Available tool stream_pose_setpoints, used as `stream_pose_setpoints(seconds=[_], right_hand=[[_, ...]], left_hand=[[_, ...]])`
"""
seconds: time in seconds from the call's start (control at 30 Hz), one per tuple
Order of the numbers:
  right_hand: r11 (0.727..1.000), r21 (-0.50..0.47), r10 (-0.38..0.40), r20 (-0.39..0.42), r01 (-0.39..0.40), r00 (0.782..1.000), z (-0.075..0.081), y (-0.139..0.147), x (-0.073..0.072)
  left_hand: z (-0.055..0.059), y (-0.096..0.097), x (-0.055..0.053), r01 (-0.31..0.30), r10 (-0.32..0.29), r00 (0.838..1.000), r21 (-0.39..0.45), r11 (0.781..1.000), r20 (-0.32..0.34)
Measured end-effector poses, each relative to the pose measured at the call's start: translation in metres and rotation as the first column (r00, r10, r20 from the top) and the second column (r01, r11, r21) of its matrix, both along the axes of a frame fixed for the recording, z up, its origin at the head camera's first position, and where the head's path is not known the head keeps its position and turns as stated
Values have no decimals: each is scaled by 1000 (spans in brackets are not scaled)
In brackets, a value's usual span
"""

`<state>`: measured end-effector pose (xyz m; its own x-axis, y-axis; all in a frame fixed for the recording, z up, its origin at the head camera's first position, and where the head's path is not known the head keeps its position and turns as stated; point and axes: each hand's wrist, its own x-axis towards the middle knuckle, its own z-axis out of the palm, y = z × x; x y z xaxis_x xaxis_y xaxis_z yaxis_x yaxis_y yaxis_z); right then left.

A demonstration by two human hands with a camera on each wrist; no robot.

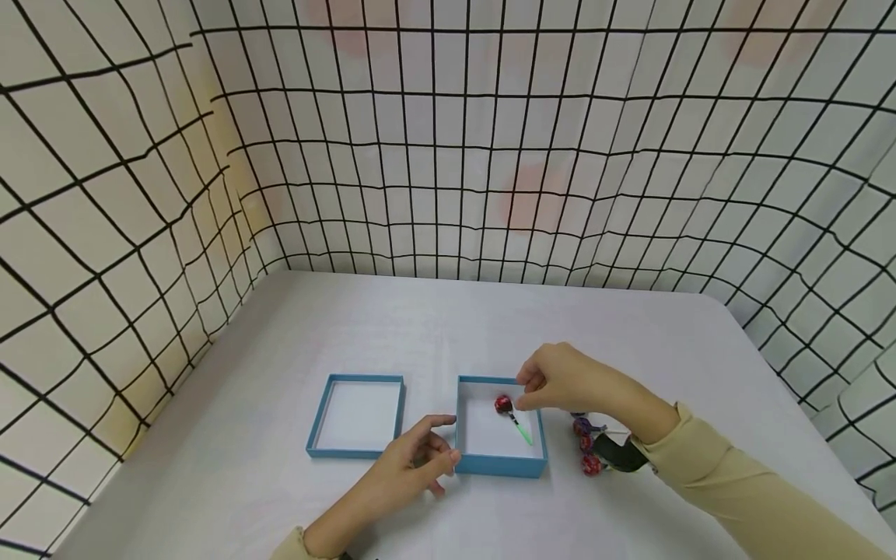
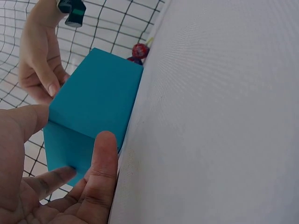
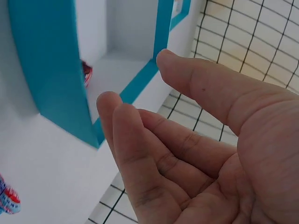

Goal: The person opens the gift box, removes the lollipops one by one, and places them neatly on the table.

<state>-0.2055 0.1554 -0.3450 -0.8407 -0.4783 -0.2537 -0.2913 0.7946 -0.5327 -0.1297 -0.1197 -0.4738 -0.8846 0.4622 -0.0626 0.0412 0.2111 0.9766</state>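
A blue box (image 1: 500,465) with a white inside stands in front of me, its open side up. In it lies one lollipop (image 1: 503,404) with a dark red wrapper and a green stick. My left hand (image 1: 413,467) is at the box's left side, and in the left wrist view its fingertips rest against the blue wall (image 2: 93,98). Over the box's far right corner is my right hand (image 1: 560,381), close to the lollipop. The right wrist view shows its thumb and fingers apart, nothing between them.
To the left, a second shallow blue tray or lid (image 1: 350,453) lies on the white table (image 1: 231,467). Several wrapped lollipops (image 1: 591,465) are grouped right of the box, partly behind my right wrist. Black grid netting (image 1: 434,140) encloses the table's back and sides.
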Motion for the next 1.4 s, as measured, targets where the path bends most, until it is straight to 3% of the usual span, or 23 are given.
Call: stream_pose_setpoints(seconds=[0.9,1.17,1.4], right_hand=[[985,162,62,22,-65,998,-23,-37,-1],[988,136,70,18,-72,997,-33,-41,-2],[997,44,66,15,-67,998,-42,-44,-6]], left_hand=[[2,0,0,18,-18,1000,15,1000,-18],[2,-1,0,12,-12,1000,17,1000,-8],[1,-1,0,12,-12,1000,18,1000,-9]])
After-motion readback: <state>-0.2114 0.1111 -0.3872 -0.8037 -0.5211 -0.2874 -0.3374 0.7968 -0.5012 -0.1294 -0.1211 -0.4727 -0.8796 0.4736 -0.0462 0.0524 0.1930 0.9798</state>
